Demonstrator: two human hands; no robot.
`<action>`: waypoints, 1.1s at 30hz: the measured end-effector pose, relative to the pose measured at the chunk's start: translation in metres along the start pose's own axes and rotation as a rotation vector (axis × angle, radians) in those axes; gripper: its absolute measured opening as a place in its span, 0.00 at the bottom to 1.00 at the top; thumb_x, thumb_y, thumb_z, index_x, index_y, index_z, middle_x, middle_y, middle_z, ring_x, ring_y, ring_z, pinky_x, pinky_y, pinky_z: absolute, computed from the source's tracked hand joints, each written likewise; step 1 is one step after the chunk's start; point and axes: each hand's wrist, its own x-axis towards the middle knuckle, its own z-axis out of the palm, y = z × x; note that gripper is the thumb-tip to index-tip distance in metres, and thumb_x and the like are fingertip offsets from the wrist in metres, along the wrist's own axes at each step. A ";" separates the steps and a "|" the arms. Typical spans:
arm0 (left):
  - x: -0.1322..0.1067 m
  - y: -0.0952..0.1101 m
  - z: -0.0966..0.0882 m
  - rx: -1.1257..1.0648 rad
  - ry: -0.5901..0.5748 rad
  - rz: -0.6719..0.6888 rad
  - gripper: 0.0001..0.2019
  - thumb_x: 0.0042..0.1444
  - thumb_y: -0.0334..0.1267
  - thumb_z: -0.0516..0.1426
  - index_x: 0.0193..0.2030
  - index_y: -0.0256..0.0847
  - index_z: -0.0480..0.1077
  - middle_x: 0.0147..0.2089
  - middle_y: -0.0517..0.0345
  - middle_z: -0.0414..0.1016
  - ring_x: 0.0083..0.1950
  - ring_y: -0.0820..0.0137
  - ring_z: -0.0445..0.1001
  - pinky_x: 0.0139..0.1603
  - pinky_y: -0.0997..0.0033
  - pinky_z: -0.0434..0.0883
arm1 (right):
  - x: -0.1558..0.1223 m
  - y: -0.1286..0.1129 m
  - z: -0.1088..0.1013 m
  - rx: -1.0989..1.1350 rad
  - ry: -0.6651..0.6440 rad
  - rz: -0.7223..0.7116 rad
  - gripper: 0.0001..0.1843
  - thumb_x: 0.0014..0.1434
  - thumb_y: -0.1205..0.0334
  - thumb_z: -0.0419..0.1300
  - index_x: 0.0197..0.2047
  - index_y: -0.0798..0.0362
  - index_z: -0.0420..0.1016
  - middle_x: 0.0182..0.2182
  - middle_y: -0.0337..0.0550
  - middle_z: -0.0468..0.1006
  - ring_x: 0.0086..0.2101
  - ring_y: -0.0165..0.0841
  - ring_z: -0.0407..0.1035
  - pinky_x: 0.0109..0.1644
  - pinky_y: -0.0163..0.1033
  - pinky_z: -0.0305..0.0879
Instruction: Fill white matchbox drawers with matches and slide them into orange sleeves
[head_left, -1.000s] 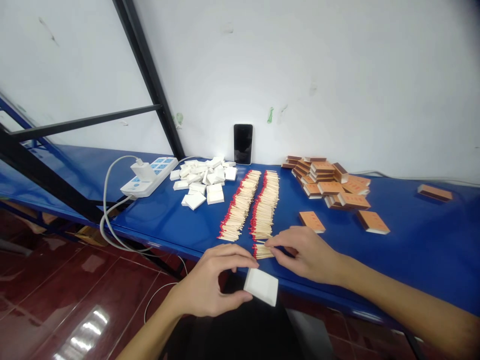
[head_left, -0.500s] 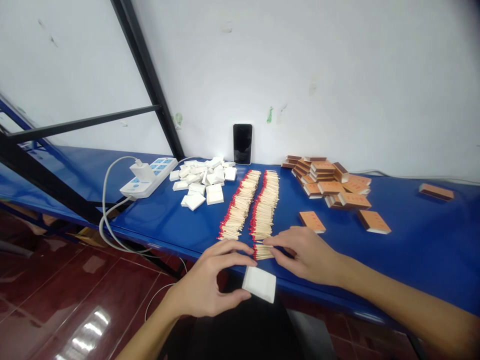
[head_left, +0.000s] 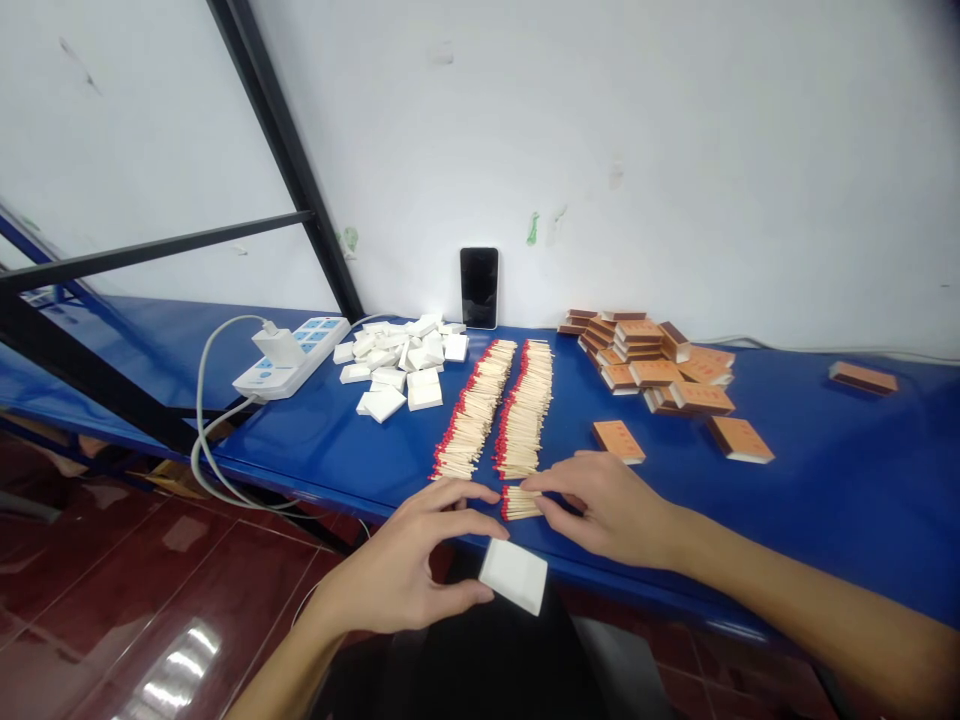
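My left hand (head_left: 409, 560) pinches a small white matchbox tray (head_left: 514, 576) between thumb and fingers, just off the table's front edge. Its index finger reaches to the red heads of a small group of matches (head_left: 519, 504) at the edge. On the pale ends of that group, the thumb and index finger of my right hand (head_left: 600, 505) are closed. Beyond it, a long row of matches (head_left: 526, 410) runs toward the wall, heads to the left. A second row of matches (head_left: 476, 410) lies alongside on the left.
White trays (head_left: 405, 350) are heaped at the back left, near a power strip (head_left: 292, 358) with cables. Orange matchbox sleeves (head_left: 652, 362) are piled at the back right, several lying apart. A phone (head_left: 478, 288) leans on the wall. A dark metal frame (head_left: 292, 160) rises at left.
The small group of matches now lies slightly more apart from the long row. My right fingers have shifted a little on it. The tray stays in my left hand, slightly lower.
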 end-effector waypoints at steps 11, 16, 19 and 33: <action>0.002 0.000 -0.001 0.008 0.015 0.025 0.22 0.52 0.37 0.69 0.55 0.51 0.76 0.66 0.52 0.68 0.66 0.55 0.68 0.69 0.54 0.63 | 0.001 -0.001 -0.002 0.014 -0.023 -0.020 0.15 0.67 0.64 0.54 0.48 0.50 0.81 0.32 0.41 0.84 0.33 0.35 0.75 0.39 0.39 0.58; 0.002 -0.001 -0.001 0.004 0.007 0.022 0.22 0.52 0.38 0.69 0.55 0.50 0.76 0.66 0.53 0.68 0.66 0.56 0.67 0.69 0.55 0.63 | 0.000 0.000 -0.001 0.002 -0.035 -0.012 0.15 0.67 0.64 0.54 0.49 0.49 0.81 0.32 0.41 0.83 0.33 0.35 0.75 0.39 0.39 0.57; 0.002 0.000 -0.001 0.002 0.005 0.016 0.22 0.52 0.38 0.69 0.55 0.50 0.76 0.66 0.53 0.68 0.66 0.56 0.67 0.69 0.54 0.63 | 0.000 0.000 -0.001 -0.010 -0.042 -0.020 0.14 0.67 0.64 0.54 0.47 0.49 0.82 0.29 0.40 0.82 0.30 0.34 0.72 0.38 0.39 0.55; 0.002 0.000 0.000 0.009 -0.002 0.018 0.22 0.52 0.39 0.69 0.54 0.51 0.75 0.67 0.55 0.67 0.66 0.57 0.67 0.70 0.58 0.62 | -0.001 0.001 -0.002 -0.014 -0.055 -0.101 0.15 0.68 0.63 0.53 0.46 0.48 0.82 0.24 0.38 0.75 0.27 0.31 0.67 0.36 0.38 0.52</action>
